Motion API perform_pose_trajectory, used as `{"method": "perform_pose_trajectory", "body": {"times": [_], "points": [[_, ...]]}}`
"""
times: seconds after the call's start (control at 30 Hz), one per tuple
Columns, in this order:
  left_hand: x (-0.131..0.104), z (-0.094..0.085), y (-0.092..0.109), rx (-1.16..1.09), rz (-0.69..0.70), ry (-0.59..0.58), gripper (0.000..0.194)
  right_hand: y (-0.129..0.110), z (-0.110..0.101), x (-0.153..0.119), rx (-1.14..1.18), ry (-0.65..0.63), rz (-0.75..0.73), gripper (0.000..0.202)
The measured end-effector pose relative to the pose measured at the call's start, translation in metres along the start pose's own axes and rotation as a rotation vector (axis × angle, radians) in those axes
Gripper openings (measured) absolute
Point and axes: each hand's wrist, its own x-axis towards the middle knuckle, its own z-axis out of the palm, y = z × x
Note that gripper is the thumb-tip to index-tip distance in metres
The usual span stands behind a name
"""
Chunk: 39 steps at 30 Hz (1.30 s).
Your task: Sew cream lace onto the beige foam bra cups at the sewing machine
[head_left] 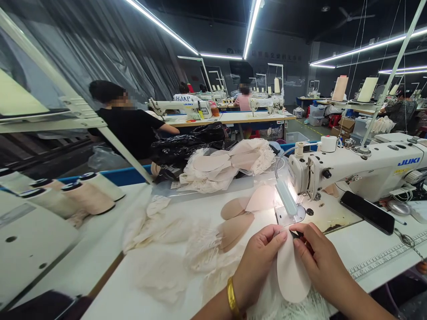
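Note:
My left hand (pixel 262 253) pinches the upper edge of a pale oval fabric pad (pixel 293 271), which hangs down in front of the sewing machine. My right hand (pixel 320 253) is closed at the pad's top right. A small dark tool (pixel 296 234) shows between its fingers; too little of it is visible to tell its kind. White lace with a fringe (pixel 300 309) hangs below and behind the pad. Just beyond my hands lies the needle plate (pixel 283 216) of the white sewing machine (pixel 360 164), lit by a small lamp (pixel 286 197).
Beige pads (pixel 236 229) and cream lace (pixel 167 233) spread over the table to the left. Behind them rises a pile of lace pieces (pixel 230 162). A black phone (pixel 367 212) lies at right. Thread cones (pixel 88 198) stand far left. A co-worker (pixel 128 126) sits ahead.

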Motion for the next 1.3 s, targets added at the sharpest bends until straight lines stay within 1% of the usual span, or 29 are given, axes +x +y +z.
{"method": "perform_pose_trajectory", "body": {"times": [0.2, 0.4, 0.5, 0.7, 0.87, 1.0, 1.17, 1.23, 1.3], "points": [[0.0012, -0.001, 0.0004, 0.074, 0.043, 0.003, 0.041, 0.0019, 0.0009, 0.0007, 0.04, -0.012, 0.03, 0.026], [0.0022, -0.0023, -0.0018, 0.012, -0.012, -0.006, 0.043, 0.0072, -0.0047, 0.002, 0.108, 0.009, 0.074, 0.024], [0.0021, -0.0019, -0.0018, -0.009, -0.022, -0.004, 0.044, 0.0059, -0.0062, -0.0002, 0.08, 0.005, 0.055, 0.025], [-0.0004, 0.0001, 0.0013, 0.004, -0.027, 0.001, 0.046, 0.0045, -0.003, -0.0027, 0.006, -0.01, -0.02, 0.028], [-0.0002, 0.0004, 0.0003, 0.019, -0.004, 0.015, 0.043, -0.0011, -0.0029, -0.0009, -0.001, -0.012, -0.012, 0.027], [-0.0001, -0.0007, -0.0005, 0.018, -0.004, 0.013, 0.041, -0.0011, -0.0035, -0.0008, 0.097, -0.009, 0.024, 0.025], [0.0005, -0.0022, 0.0003, -0.007, -0.016, -0.003, 0.044, 0.0046, -0.0065, -0.0006, 0.279, -0.026, 0.145, 0.026], [0.0009, -0.0022, 0.0002, -0.01, -0.021, -0.005, 0.045, 0.0042, -0.0078, -0.0009, 0.272, -0.023, 0.125, 0.026], [0.001, -0.0017, -0.0002, -0.01, -0.023, -0.005, 0.045, 0.0024, -0.0082, -0.0015, 0.218, -0.021, 0.075, 0.025]]}}
